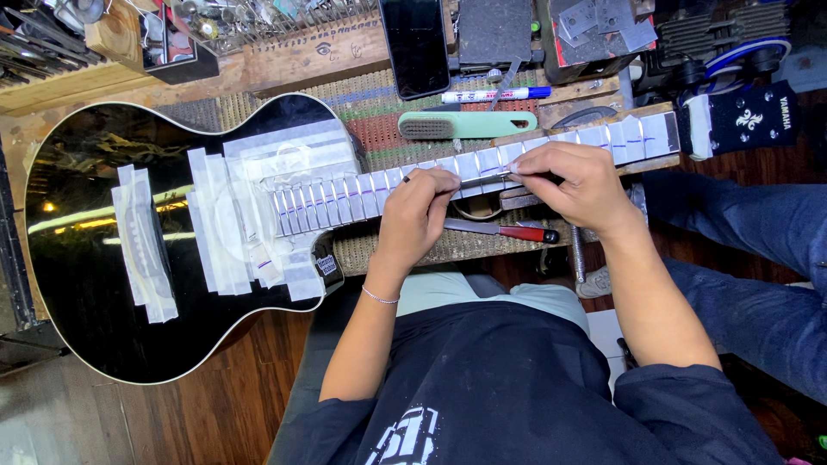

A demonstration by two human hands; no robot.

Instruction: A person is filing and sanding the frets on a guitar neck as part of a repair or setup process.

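Observation:
A black acoustic guitar (95, 258) lies flat across the bench, its body at the left. Its neck (345, 196) runs to the right and is covered with strips of white tape. More tape covers the bridge and the sound hole. My left hand (419, 211) and my right hand (575, 182) together pinch a thin metal tool (484, 180), like a small file, and hold it across the taped neck near its middle.
A red-handled tool (500, 230) lies just below the neck. A green brush (469, 125), a marker pen (495, 95) and a black phone (415, 45) sit behind it. Tool racks line the back edge. A woven mat (379, 112) lies under the neck.

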